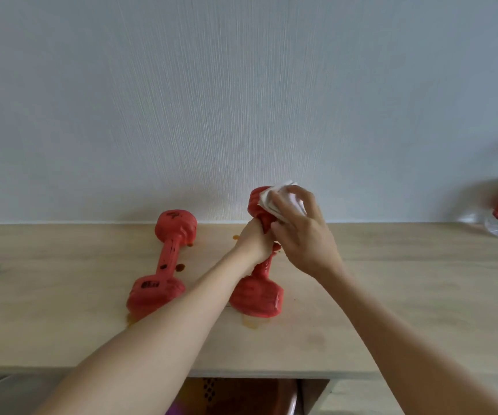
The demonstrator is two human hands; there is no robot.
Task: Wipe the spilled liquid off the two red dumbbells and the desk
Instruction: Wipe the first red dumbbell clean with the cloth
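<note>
Head view | your pale wood tabletop (391, 295) meets a white textured wall (241, 100), brown spill spots (179, 267) | left hand (253, 244) grips tilted dumbbell (256, 292) | right hand (301, 235) presses tissue (274, 196) on its top.

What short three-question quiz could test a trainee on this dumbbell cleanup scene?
1. True or false: the left dumbbell lies flat on the desk.
2. Which hand presses the tissue on the right dumbbell? A left hand B right hand
3. Fill in: brown spill remains on the ____.

Key: 1 true; 2 B; 3 desk.
</note>
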